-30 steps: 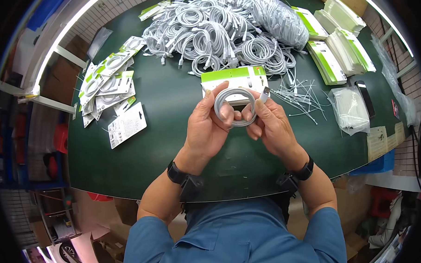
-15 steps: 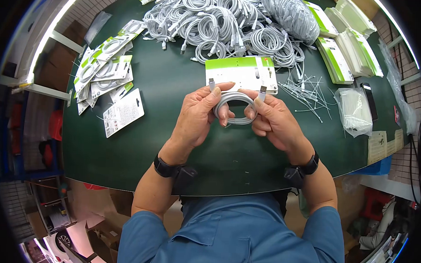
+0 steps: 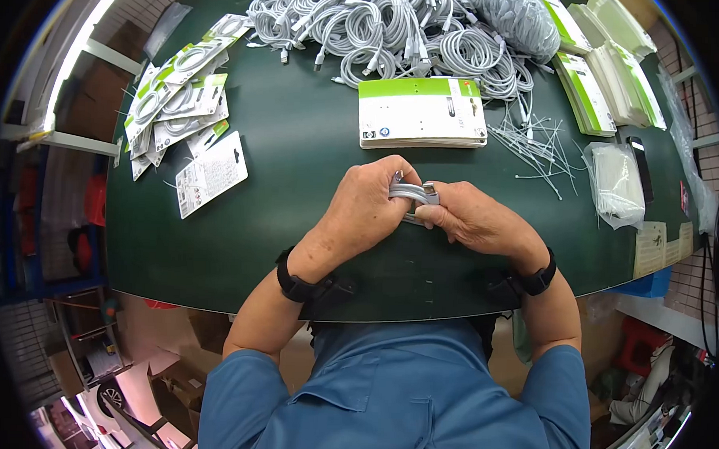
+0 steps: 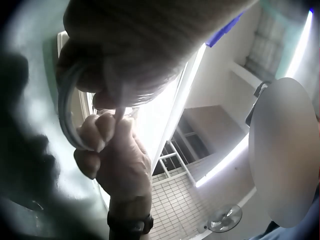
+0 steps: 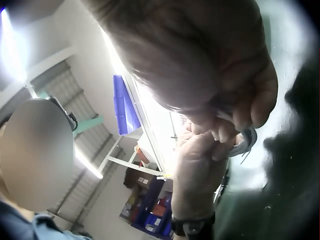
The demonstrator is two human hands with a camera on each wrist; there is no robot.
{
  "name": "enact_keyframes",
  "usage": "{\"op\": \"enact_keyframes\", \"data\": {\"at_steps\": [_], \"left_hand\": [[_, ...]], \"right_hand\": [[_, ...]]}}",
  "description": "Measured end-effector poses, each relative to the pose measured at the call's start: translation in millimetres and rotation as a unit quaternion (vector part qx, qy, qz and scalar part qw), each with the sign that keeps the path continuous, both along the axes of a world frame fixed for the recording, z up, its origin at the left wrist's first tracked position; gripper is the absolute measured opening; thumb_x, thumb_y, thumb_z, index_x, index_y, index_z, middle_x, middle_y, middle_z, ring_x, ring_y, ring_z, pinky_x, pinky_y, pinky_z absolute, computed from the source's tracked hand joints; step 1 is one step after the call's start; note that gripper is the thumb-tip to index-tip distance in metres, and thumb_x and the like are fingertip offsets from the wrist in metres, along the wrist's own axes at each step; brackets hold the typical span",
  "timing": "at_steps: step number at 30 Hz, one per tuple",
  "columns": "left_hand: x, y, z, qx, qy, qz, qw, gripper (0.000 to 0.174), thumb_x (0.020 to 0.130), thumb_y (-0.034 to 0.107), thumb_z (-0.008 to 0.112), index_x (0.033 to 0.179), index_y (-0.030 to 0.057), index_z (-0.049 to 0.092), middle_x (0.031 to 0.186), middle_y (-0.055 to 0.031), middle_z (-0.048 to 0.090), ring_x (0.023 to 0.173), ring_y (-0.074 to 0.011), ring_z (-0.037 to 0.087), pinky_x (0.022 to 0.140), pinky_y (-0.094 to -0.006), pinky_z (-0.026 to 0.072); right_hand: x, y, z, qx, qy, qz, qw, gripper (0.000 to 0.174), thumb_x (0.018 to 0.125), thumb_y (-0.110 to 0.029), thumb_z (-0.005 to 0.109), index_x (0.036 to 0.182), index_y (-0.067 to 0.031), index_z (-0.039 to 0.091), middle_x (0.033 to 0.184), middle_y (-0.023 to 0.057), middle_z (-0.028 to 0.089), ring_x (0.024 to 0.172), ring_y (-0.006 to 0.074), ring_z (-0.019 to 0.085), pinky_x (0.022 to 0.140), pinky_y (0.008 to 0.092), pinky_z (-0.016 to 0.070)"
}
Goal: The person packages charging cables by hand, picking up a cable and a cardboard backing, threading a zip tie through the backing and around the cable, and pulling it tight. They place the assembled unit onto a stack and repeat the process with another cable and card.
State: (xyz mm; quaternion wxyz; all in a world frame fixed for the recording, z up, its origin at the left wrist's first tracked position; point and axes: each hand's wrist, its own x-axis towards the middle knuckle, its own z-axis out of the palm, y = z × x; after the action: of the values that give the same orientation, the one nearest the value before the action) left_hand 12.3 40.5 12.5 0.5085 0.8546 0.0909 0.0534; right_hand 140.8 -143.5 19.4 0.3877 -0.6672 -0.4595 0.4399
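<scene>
A coiled grey-white USB cable (image 3: 409,192) is held between both hands, low over the green table. My left hand (image 3: 370,203) grips the coil's left side, its back to the head camera and fingers wrapped around the loops. With thumb and fingers, my right hand (image 3: 480,218) pinches the right side, where a metal-tipped plug (image 3: 431,190) sticks up. In the left wrist view the loop (image 4: 64,107) curves beside the fingers; the right wrist view shows part of the coil (image 5: 245,142) under the fingertips. Just beyond the hands lies a stack of green-and-white packaging cards (image 3: 419,116).
A large heap of coiled cables (image 3: 358,26) covers the back of the table (image 3: 294,278). Loose white cable ties (image 3: 540,156) lie right of the cards, near a clear bag (image 3: 617,186) and a phone (image 3: 640,167). Carded cables (image 3: 178,99) pile up at left; card stacks (image 3: 586,94) stand back right.
The hands have come closer together and lower. The coil, earlier seen with both plugs pointing up, has tilted, and the left hand has rolled over it, covering much of it.
</scene>
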Motion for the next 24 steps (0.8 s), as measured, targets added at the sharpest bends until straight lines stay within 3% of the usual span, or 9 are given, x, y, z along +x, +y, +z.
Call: {"op": "enact_keyframes", "data": {"at_steps": [5,9,11,12,14,16,18,21,24], "left_hand": [[5,-3,0,-0.043,-0.019,-0.012,0.999,0.019,0.092,0.000,0.067,0.110,-0.0004,0.072,0.081,-0.0072,0.073,0.071,-0.0107,0.064,0.067,-0.0289,0.0519],[4,-9,-8,-0.090,-0.022,0.017,0.996,0.022,0.094,0.001,0.068,0.115,0.0006,0.072,0.082,-0.0032,0.072,0.072,-0.0085,0.061,0.067,-0.0274,0.0507],[4,-9,-2,-0.023,-0.048,0.043,0.998,0.023,0.094,0.002,0.071,0.117,0.0007,0.073,0.083,-0.0020,0.069,0.073,-0.0077,0.059,0.067,-0.0264,0.0495],[5,-4,2,0.030,-0.057,0.029,0.998,0.038,0.092,0.002,0.073,0.130,-0.0019,0.066,0.086,-0.0042,0.070,0.077,-0.0079,0.060,0.071,-0.0267,0.0500],[6,-4,2,-0.069,-0.081,0.094,0.990,0.066,0.085,0.005,0.081,0.145,-0.0056,0.055,0.090,-0.0096,0.068,0.078,-0.0194,0.064,0.071,-0.0323,0.0525],[15,-9,19,0.179,-0.251,0.167,0.936,0.076,0.083,0.006,0.084,0.149,-0.0069,0.049,0.109,-0.0145,0.069,0.091,-0.0272,0.066,0.077,-0.0353,0.0548],[13,-12,31,0.311,-0.341,0.171,0.871,0.084,0.082,0.008,0.087,0.153,-0.0061,0.044,0.128,-0.0192,0.065,0.102,-0.0309,0.067,0.079,-0.0356,0.0556],[-4,-25,37,0.334,-0.343,0.021,0.878,0.095,0.082,0.011,0.089,0.160,-0.0030,0.037,0.147,-0.0253,0.055,0.109,-0.0323,0.068,0.077,-0.0366,0.0580],[1,-55,30,0.218,-0.248,-0.030,0.943,0.100,0.080,0.013,0.091,0.161,-0.0020,0.036,0.141,-0.0251,0.058,0.102,-0.0334,0.070,0.075,-0.0396,0.0601]], "right_hand": [[11,-10,0,0.051,0.019,0.003,0.998,0.041,0.112,-0.039,0.057,0.107,0.0016,0.065,0.085,0.0099,0.071,0.070,0.0183,0.066,0.064,0.0337,0.0561],[8,-10,1,0.032,0.039,-0.015,0.999,0.036,0.113,-0.033,0.056,0.106,0.0008,0.066,0.086,0.0068,0.071,0.071,0.0150,0.066,0.066,0.0315,0.0575],[5,-9,0,0.050,0.053,-0.035,0.997,0.035,0.114,-0.032,0.056,0.106,0.0009,0.066,0.087,0.0067,0.071,0.072,0.0147,0.066,0.066,0.0317,0.0579],[5,-8,1,0.059,0.055,-0.049,0.996,0.035,0.114,-0.031,0.056,0.105,0.0010,0.066,0.088,0.0067,0.071,0.072,0.0145,0.066,0.066,0.0318,0.0581],[6,-7,2,0.065,0.062,-0.067,0.994,0.036,0.113,-0.031,0.056,0.102,0.0015,0.066,0.090,0.0067,0.071,0.073,0.0140,0.066,0.066,0.0312,0.0583],[6,-8,14,0.070,0.080,-0.105,0.989,0.036,0.113,-0.030,0.056,0.101,0.0010,0.067,0.088,0.0055,0.070,0.072,0.0131,0.065,0.066,0.0302,0.0578],[10,-10,16,0.107,0.079,-0.121,0.984,0.036,0.114,-0.031,0.056,0.101,0.0009,0.068,0.087,0.0043,0.069,0.071,0.0119,0.064,0.065,0.0292,0.0572],[12,-13,21,0.149,0.113,-0.144,0.972,0.036,0.114,-0.030,0.055,0.101,0.0005,0.069,0.084,0.0022,0.067,0.071,0.0093,0.063,0.065,0.0267,0.0558],[10,-15,27,0.165,0.143,-0.161,0.963,0.035,0.114,-0.029,0.054,0.102,0.0001,0.070,0.084,0.0004,0.066,0.071,0.0066,0.061,0.064,0.0244,0.0545]]}}
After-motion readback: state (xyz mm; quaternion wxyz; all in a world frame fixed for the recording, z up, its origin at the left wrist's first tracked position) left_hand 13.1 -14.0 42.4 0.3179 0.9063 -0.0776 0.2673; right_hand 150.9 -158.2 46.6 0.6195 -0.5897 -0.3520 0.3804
